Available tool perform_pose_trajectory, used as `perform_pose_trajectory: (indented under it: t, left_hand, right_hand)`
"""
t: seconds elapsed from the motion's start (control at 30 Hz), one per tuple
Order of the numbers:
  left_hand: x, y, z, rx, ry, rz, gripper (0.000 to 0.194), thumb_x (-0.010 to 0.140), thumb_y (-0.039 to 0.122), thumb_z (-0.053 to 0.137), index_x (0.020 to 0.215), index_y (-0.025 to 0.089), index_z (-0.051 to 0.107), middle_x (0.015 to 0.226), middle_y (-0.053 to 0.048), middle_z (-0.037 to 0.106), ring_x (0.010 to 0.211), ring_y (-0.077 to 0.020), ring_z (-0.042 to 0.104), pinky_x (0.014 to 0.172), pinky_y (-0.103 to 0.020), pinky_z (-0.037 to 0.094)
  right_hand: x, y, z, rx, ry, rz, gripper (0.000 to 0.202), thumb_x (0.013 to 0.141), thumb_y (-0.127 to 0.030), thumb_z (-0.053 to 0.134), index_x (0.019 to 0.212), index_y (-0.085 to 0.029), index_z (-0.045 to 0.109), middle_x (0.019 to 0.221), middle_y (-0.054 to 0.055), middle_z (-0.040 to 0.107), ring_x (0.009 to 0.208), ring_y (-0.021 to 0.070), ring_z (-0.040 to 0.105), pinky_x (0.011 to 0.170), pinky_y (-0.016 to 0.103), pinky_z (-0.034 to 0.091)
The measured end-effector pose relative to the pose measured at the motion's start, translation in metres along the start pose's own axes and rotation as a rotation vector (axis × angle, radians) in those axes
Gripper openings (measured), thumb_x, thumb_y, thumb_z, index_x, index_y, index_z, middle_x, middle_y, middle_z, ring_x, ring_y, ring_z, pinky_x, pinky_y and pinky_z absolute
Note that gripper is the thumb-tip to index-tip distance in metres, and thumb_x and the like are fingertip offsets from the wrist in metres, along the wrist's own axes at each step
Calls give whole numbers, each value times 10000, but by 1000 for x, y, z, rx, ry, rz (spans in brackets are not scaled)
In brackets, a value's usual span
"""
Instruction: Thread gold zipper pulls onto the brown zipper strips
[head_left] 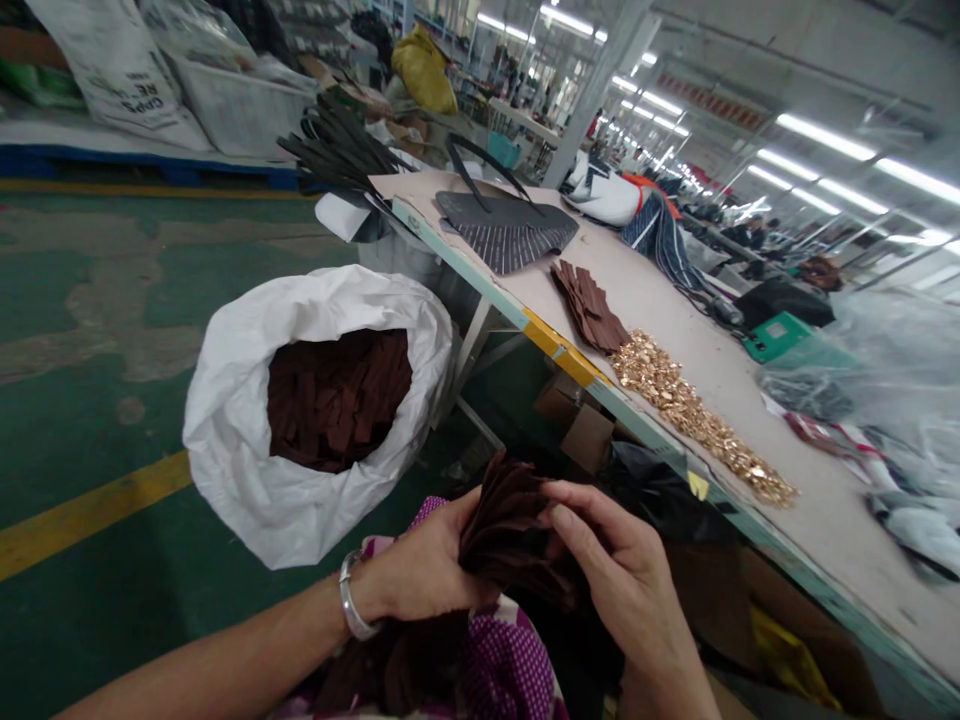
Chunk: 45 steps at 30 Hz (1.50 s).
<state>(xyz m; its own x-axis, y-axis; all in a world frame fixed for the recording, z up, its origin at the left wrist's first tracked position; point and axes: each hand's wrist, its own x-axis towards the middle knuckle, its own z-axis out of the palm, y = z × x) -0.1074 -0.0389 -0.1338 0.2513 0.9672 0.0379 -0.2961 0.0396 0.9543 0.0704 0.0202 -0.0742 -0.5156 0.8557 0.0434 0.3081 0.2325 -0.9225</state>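
My left hand [427, 565] is wrapped round a fanned bundle of dark brown fabric strips [510, 520] above my lap. The thumb and fingers of my right hand [615, 550] come together at the right edge of the same bundle, pinching strips there. To the left, a white woven sack [232, 400] with its rim rolled down holds many loose brown strips [341, 405]. More brown strips [589, 305] lie stacked on the worktable [720, 370], beside a long heap of small gold metal pieces [690, 410].
A dark striped bag piece with handles [510, 225] lies at the table's far end. Rolled striped fabric [652, 225], a green box [787, 335] and clear plastic [900, 370] line its far side. Cardboard boxes [585, 435] sit under the table edge.
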Motion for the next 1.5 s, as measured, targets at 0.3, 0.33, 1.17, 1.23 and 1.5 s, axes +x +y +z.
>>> perform_pose_trajectory:
  t: [0.3,0.33,1.17,1.23,1.5]
  left_hand:
    - [0,-3,1,86,32,-19,621,636,-4,642,1223,190,586,999,-12,697,878,-183,611,767,-278,501]
    - [0,-3,0,89,46,-19,602,642,3,650,1212,188,591,988,-9,696,855,-176,609,753,-272,501]
    - [-4,1,6,115,88,-2,738,698,63,718,1373,221,465,1243,-69,655,1091,-220,620,985,-319,465]
    - [-4,-1,6,110,70,3,760,695,57,728,1382,224,450,1282,-79,630,1146,-229,593,1022,-328,440]
    - [-2,-1,5,98,21,50,765,705,-5,668,1391,224,420,1358,-91,571,1242,-240,528,1072,-354,399]
  right_hand:
    - [-3,-5,2,-133,-76,-137,261,933,-362,554,875,-226,769,685,2,629,640,141,585,579,242,430]
    - [-5,-5,3,-131,-89,-162,271,935,-366,548,859,-230,771,703,6,628,654,143,585,591,247,428]
    - [-13,-2,9,-218,-83,11,217,942,-358,519,985,-228,688,678,-20,693,612,135,635,572,217,461]
    - [-9,-3,8,-250,-127,5,169,902,-323,588,971,-229,710,660,-26,690,592,131,631,561,213,452]
    - [4,-12,6,-436,-290,-29,147,839,-219,669,960,-264,737,804,-22,757,684,156,677,611,234,470]
